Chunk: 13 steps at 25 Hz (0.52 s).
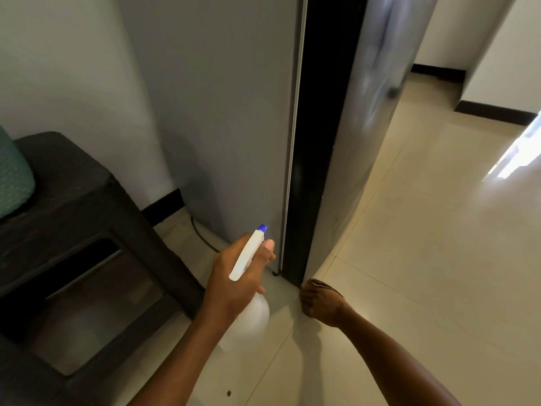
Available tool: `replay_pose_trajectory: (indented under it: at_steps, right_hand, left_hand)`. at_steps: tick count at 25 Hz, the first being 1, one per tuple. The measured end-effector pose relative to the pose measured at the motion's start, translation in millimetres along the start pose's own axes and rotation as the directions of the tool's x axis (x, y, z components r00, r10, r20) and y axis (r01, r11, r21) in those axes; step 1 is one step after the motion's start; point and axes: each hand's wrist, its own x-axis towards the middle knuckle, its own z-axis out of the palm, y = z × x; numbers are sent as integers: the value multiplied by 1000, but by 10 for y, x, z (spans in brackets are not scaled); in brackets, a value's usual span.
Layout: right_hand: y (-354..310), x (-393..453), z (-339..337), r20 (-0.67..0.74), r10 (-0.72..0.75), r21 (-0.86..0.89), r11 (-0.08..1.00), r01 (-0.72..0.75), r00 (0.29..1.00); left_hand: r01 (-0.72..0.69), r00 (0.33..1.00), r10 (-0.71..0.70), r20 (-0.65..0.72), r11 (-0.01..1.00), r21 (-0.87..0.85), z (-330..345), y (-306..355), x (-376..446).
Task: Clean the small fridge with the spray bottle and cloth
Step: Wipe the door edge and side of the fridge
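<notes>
The grey fridge (222,112) stands upright in the middle, its side panel facing me, with a black strip along its front corner and a shiny door to the right. My left hand (237,276) grips a white spray bottle (248,315) with a blue nozzle, aimed at the bottom of the side panel. My right hand (319,303) is low at the fridge's bottom front corner, fingers curled round a brownish cloth (323,285), of which only a small edge shows.
A dark plastic stool or side table (76,230) stands at the left with a teal object (13,177) on it. A black cable (202,234) runs on the floor behind the fridge. Cream tiled floor (424,259) spreads to the right.
</notes>
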Motion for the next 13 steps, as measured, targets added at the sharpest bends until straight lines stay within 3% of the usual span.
replay_pose_trajectory:
  at_steps: [1,3,4,5,6,7,8,10,11,13]
  right_hand:
    - [66,-84,72,85,65,111,991,-74,994]
    - [275,-306,49,98,146,346,922,-171,984]
    - [389,-441,-75,135,166,531,820,-213,977]
    - [503,-594,-258,165,188,706,663,-249,968]
    - [597,-754,-457,208,250,862,411,-298,946]
    - [685,-951,-707,259,310,949,92,-300,915]
    - [711,-1120,-955,288,324,953,-192,-235,901]
    - [789,-1526,-1525,395,387,758,-649,-58,833]
    - [868,-1702,-1813,454,380,599,-799,40,806]
    - [1041,-2056,-2441,553,287,244,-953,178,782]
  left_hand:
    - [0,1000,0,8,1000,-5,-21,13,-13]
    - [7,1000,-6,23,1000,-14,-45,67,-23]
    - [20,999,-19,27,999,-27,-36,95,-30]
    - [42,999,-41,14,998,-54,-24,173,-47]
    - [62,998,-63,-9,994,-86,0,259,-47]
    - [98,994,-102,-31,988,-122,34,393,-35]
    - [134,989,-142,-50,981,-143,62,524,-58]
    - [193,978,-204,-50,966,-174,98,966,-45]
    - [213,973,-225,-46,959,-185,112,1203,-9]
    - [247,966,-256,-26,951,-183,89,1726,12]
